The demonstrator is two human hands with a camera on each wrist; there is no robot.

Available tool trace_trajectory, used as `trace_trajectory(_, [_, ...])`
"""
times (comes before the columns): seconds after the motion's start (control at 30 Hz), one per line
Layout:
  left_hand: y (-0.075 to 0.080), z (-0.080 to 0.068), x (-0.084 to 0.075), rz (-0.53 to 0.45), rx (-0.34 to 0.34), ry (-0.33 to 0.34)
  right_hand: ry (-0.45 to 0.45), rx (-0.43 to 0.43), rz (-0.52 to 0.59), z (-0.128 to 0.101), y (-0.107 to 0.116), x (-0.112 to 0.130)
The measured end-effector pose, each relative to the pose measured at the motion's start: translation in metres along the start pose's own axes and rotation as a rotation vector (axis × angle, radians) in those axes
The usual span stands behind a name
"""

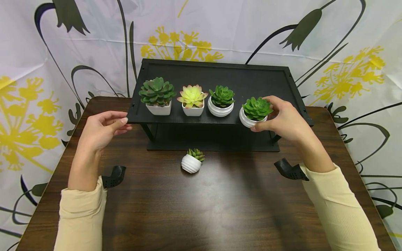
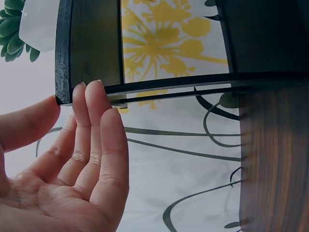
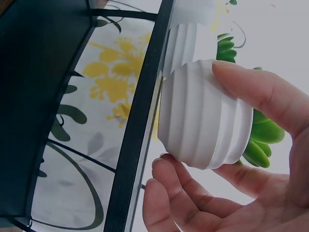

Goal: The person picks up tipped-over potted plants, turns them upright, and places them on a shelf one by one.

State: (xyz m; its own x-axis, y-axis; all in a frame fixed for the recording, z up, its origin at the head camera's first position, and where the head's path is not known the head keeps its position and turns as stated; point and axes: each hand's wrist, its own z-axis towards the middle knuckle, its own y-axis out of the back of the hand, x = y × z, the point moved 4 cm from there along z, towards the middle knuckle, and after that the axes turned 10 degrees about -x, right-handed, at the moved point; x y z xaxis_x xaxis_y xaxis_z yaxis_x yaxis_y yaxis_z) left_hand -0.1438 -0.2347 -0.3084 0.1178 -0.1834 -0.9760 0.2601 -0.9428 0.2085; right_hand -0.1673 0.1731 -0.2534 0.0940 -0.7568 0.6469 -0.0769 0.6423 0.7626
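A person's right hand (image 1: 284, 120) holds a ribbed white pot (image 1: 249, 120) of green succulent at the front right edge of a black shelf (image 1: 220, 75), thumb over the pot's side and curled fingers (image 3: 176, 191) under its base; the wrist view shows the pot just off the shelf edge, and whether it rests on the board cannot be told. The left hand (image 1: 102, 129) is spread, its straight fingertips (image 2: 91, 96) touching the shelf's front left corner, gripping nothing. On the shelf, at 9 o'clock from the held pot, stand three more plants in a row: a dark green one in a round ribbed pot (image 1: 221, 106), a pale yellow one in a square pot (image 1: 193, 104) and a large dark green one in a square pot (image 1: 158, 101). A fifth small pot (image 1: 191, 163) lies tipped on the dark wooden desk (image 1: 201, 209), at 6 o'clock from the shelf, well apart from both hands. A flowered curtain (image 1: 47, 52) hangs behind.
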Motion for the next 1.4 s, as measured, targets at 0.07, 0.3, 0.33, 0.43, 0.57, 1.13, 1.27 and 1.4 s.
trace_trajectory(0.07, [0.0,0.0,0.0,-0.013,0.002,0.003,-0.005,-0.002,-0.004,0.003,0.001,0.0])
trace_trajectory(0.3, [0.0,0.0,0.001,-0.013,0.0,0.007,-0.065,-0.002,0.023,0.011,0.0,-0.003])
trace_trajectory(0.33, [0.0,0.0,0.001,-0.014,0.0,0.006,-0.066,-0.002,0.019,0.012,0.0,-0.004])
trace_trajectory(0.43, [0.0,0.0,0.0,-0.011,0.002,0.002,-0.064,-0.003,0.019,0.014,0.0,-0.005])
trace_trajectory(0.57, [0.0,0.0,0.001,-0.01,0.002,0.001,-0.061,-0.003,0.024,0.017,0.0,-0.006])
trace_trajectory(1.13, [0.005,0.013,0.019,-0.006,-0.006,-0.004,-0.078,-0.02,0.063,0.024,-0.001,-0.008])
trace_trajectory(1.27, [0.018,0.045,0.063,-0.051,0.026,-0.003,-0.095,-0.018,0.074,0.025,-0.002,-0.008])
trace_trajectory(1.4, [0.009,0.023,0.032,-0.045,0.031,-0.003,-0.102,-0.021,0.072,0.026,-0.003,-0.008])
